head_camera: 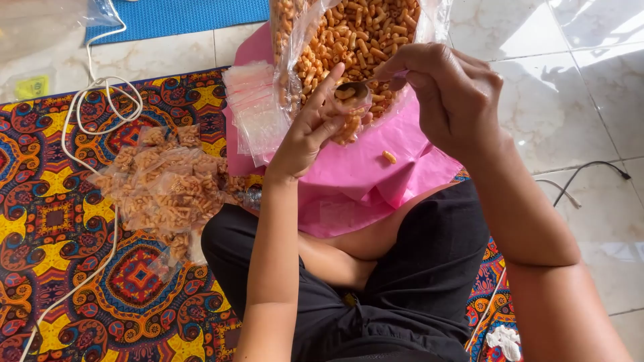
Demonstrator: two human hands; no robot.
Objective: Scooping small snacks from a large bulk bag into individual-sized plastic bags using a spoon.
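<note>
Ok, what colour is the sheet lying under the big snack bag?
Pink: the sheet under the big snack bag shows plainly in the head view.

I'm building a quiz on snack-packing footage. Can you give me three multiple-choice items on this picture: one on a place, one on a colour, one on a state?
1. Where does the pile of filled small bags lie?
A. On the patterned mat, to the person's left
B. On the white tiles, to the right
C. Inside the big bag

2. What colour is the sheet under the big snack bag?
A. Blue
B. Pink
C. Green

3. What is the state of the spoon in the right hand?
A. Empty, lying on the floor
B. Loaded with snack pieces, over the small bag that the left hand holds open
C. Buried out of sight

Answers: 1 A, the pile rests on the patterned mat beside the left knee. 2 B, pink shows beneath and around the bag. 3 B, orange pieces sit in the spoon's bowl above the little bag.
</note>
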